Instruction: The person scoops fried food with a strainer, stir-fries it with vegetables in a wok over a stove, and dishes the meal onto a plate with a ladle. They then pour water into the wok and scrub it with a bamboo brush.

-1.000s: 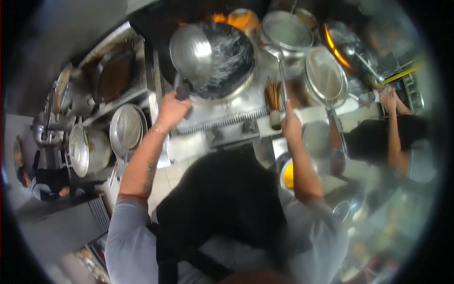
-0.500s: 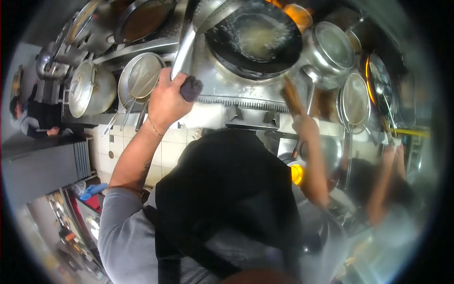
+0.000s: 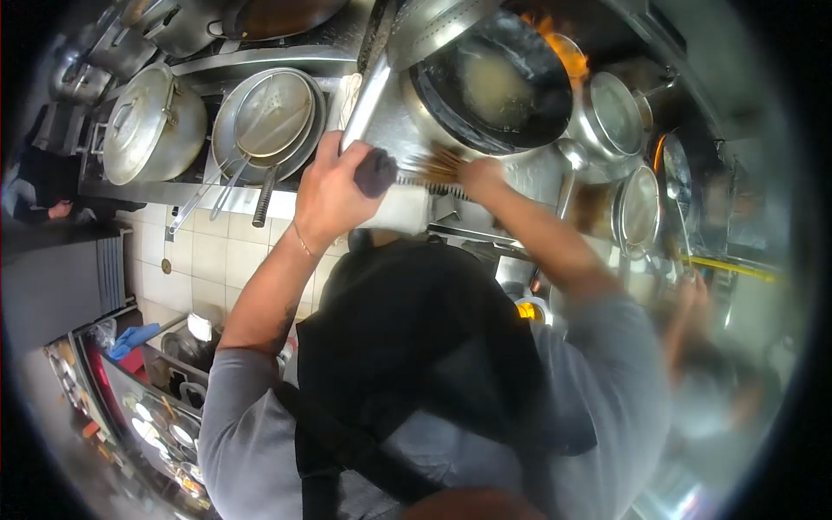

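Observation:
My left hand is closed around a dark cloth and the metal handle of a large perforated skimmer. The skimmer's head reaches over the left rim of a black wok with cloudy liquid in it. My right hand, blurred, grips a bundled bristle brush, whose bristles point left, over the stove's front edge below the wok. A folded white cloth lies beside my left wrist.
Strainers over a pan and a lidded pot stand at the left. Flames rise behind the wok. Metal pots and a sieve are at the right. Co-workers are at the far left and right.
My right hand has swung left with the brush, from right of the wok to below it. The brush now points left instead of up. The whole view has shifted.

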`<state>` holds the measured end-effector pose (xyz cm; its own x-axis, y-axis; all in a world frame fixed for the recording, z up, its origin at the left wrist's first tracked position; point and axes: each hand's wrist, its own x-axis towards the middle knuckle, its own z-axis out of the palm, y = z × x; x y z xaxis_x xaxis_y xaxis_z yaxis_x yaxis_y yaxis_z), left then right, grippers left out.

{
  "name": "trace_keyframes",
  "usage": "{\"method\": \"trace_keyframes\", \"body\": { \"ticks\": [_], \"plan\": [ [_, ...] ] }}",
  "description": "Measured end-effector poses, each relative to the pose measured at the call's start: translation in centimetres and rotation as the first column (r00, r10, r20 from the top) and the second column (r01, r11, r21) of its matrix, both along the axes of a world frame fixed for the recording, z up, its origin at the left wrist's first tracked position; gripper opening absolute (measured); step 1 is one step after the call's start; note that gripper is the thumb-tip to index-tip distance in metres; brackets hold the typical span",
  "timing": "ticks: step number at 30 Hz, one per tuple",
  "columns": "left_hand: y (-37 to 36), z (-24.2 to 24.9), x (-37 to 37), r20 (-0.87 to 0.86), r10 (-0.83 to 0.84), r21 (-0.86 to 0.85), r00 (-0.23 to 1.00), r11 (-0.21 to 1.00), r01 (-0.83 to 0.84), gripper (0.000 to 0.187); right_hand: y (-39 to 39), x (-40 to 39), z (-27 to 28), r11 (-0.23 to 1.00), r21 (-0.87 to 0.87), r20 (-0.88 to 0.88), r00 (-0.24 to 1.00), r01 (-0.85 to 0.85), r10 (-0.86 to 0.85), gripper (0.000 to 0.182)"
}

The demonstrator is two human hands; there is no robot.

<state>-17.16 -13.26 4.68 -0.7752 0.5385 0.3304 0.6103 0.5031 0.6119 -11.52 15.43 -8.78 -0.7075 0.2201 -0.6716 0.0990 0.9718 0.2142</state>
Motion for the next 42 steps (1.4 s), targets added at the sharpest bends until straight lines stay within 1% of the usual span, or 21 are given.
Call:
{"method": "trace_keyframes", "body": {
  "ticks": [3, 6, 8, 10, 12, 14, 15, 16, 17, 19, 22, 23, 25, 26, 27, 29, 32, 35, 38, 40, 42],
  "plan": [
    [-1.5, -1.5, -0.1, 0.037, 0.013, 0.035, 0.999, 0.999, -0.015, 0.041, 1.3, 3.0, 6.1, 0.976, 0.159, 0.037, 0.987, 0.149, -0.157, 0.028],
    [-1.4, -2.3, 0.0, 0.083, 0.028, 0.066, 0.996, 0.997, -0.033, 0.041, -0.6, 1.2, 8.1, 0.996, 0.085, -0.052, 0.998, -0.032, 0.036, 0.022],
    [-1.2, -3.3, -0.3, 0.063, 0.022, 0.083, 0.998, 0.996, -0.027, 0.040, -3.1, 0.0, 5.7, 0.991, 0.026, -0.267, 0.954, -0.130, 0.132, 0.025],
    [-1.2, -3.7, -0.2, 0.102, 0.005, 0.098, 0.995, 0.995, -0.015, 0.039, -2.1, -0.1, 1.6, 0.997, -0.068, -0.231, 0.973, -0.037, 0.020, 0.026],
    [-1.8, -4.7, 0.0, 0.194, 0.024, 0.146, 0.981, 0.988, -0.053, 0.036, 3.0, 4.3, -0.4, 0.982, 0.006, -0.152, 0.971, 0.187, -0.184, 0.027],
    [-3.4, -7.9, 1.0, 0.243, 0.054, 0.176, 0.969, 0.979, -0.098, 0.039, 11.7, 10.4, -0.1, 0.964, 0.178, -0.067, 0.980, 0.196, -0.187, 0.028],
    [-3.9, -9.3, 1.9, 0.420, 0.113, 0.175, 0.901, 0.963, -0.203, 0.044, 12.7, 13.0, 5.4, 0.917, 0.194, -0.101, 0.937, 0.348, -0.334, 0.028],
    [-4.8, -11.0, 2.4, 0.546, 0.077, 0.183, 0.834, 0.961, -0.208, 0.038, 17.6, 18.1, 5.5, 0.914, 0.174, -0.288, 0.906, 0.367, -0.309, 0.033],
    [-5.3, -11.7, 3.5, 0.590, 0.086, 0.235, 0.803, 0.933, -0.272, 0.033, 17.6, 19.4, 11.2, 0.787, 0.042, -0.360, 0.744, 0.615, -0.562, 0.045],
    [-6.4, -13.6, 4.9, 0.709, 0.093, 0.197, 0.699, 0.926, -0.323, 0.025, 19.2, 23.7, 16.7, 0.758, -0.250, -0.540, 0.563, 0.602, -0.625, 0.055],
    [-7.4, -15.4, 6.3, 0.817, -0.009, 0.217, 0.576, 0.931, -0.294, 0.014, 15.7, 17.0, 18.3, 0.701, -0.379, -0.610, 0.407, 0.603, -0.680, 0.052],
    [-6.7, -13.8, 6.6, 0.854, -0.003, 0.194, 0.520, 0.930, -0.313, 0.013, 12.7, 13.2, 19.2, 0.686, -0.425, -0.552, 0.432, 0.590, -0.713, 0.050],
    [-6.2, -14.7, 7.6, 0.896, -0.018, 0.188, 0.443, 0.921, -0.342, 0.013, 14.2, 7.2, 12.8, 0.751, -0.553, -0.432, 0.647, 0.361, -0.629, 0.055],
    [-6.3, -17.0, 7.9, 0.901, -0.041, 0.209, 0.431, 0.913, -0.351, 0.015, 15.7, 3.8, 7.0, 0.916, -0.368, -0.571, 0.739, 0.157, -0.356, 0.056],
    [-6.4, -17.9, 8.2, 0.910, -0.043, 0.184, 0.412, 0.933, -0.310, 0.017, 15.2, 0.0, 4.8, 0.940, -0.317, -0.617, 0.725, 0.125, -0.305, 0.051],
    [-6.4, -19.3, 8.5, 0.924, -0.087, 0.219, 0.371, 0.918, -0.330, 0.018, 17.5, -7.3, 2.7, 0.816, -0.452, -0.540, 0.618, 0.360, -0.571, 0.048],
    [-6.0, -21.4, 9.6, 0.937, -0.140, 0.266, 0.320, 0.880, -0.394, 0.016, 14.8, -9.9, 0.4, 0.801, -0.398, -0.557, 0.577, 0.446, -0.598, 0.046],
    [-6.1, -22.1, 10.1, 0.916, -0.090, 0.254, 0.390, 0.884, -0.391, 0.017, 11.4, -2.2, 5.0, 0.906, -0.346, -0.552, 0.727, 0.245, -0.408, 0.043],
    [-5.8, -18.7, 9.6, 0.942, -0.083, 0.211, 0.327, 0.901, -0.379, 0.027, 21.7, -0.7, 2.5, 0.976, -0.160, -0.474, 0.857, 0.145, -0.204, 0.041],
    [-6.0, -19.0, 9.4, 0.941, -0.023, 0.183, 0.338, 0.874, -0.450, 0.040, 22.3, -4.4, 5.1, 0.831, -0.246, -0.530, 0.649, 0.499, -0.546, 0.041],
    [-6.2, -17.9, 9.0, 0.940, -0.127, 0.291, 0.318, 0.785, -0.548, 0.046, 21.1, -8.2, -0.2, 0.768, -0.241, -0.595, 0.535, 0.593, -0.599, 0.040]
  ]
}}
